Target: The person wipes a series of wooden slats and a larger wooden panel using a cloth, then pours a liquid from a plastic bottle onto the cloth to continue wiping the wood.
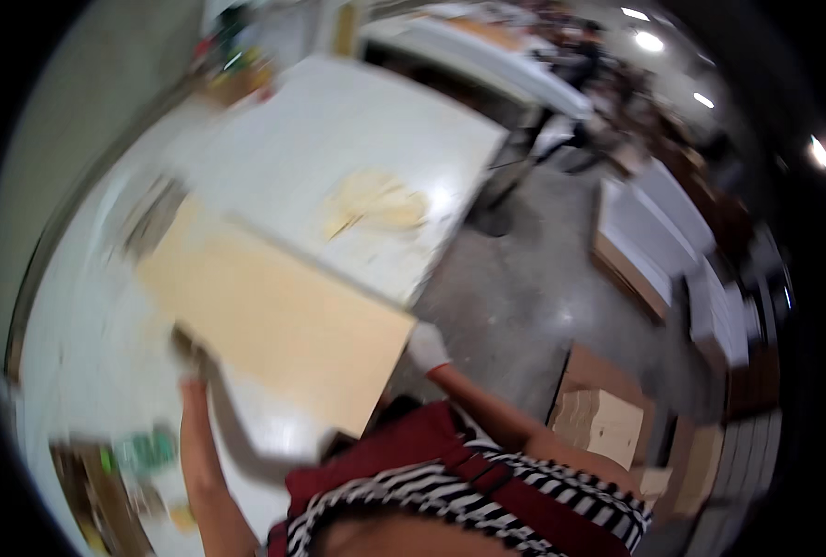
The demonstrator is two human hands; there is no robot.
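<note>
A pale yellow sheet or board [292, 311] lies slantwise on the white worktable [246, 139], its left border smeared by motion. My left hand [195, 356] is over the sheet's near left side. It looks dark and blurred, so its fingers, and anything in them, cannot be made out. A pale glove with a reddish cuff covers my right hand [428, 348], which is at the sheet's right corner by the table edge. Its fingers are too blurred to show a grip. A pale yellow crumpled heap [376, 204] sits on the table beyond the sheet.
A greyish bundle [153, 218] lies past the sheet's far left end. Near left are a green translucent item [148, 450] and a brown box [102, 497]. Cardboard [598, 422] and white-lined boxes [650, 232] stand on the concrete floor at right. Another worktable [487, 56] is behind.
</note>
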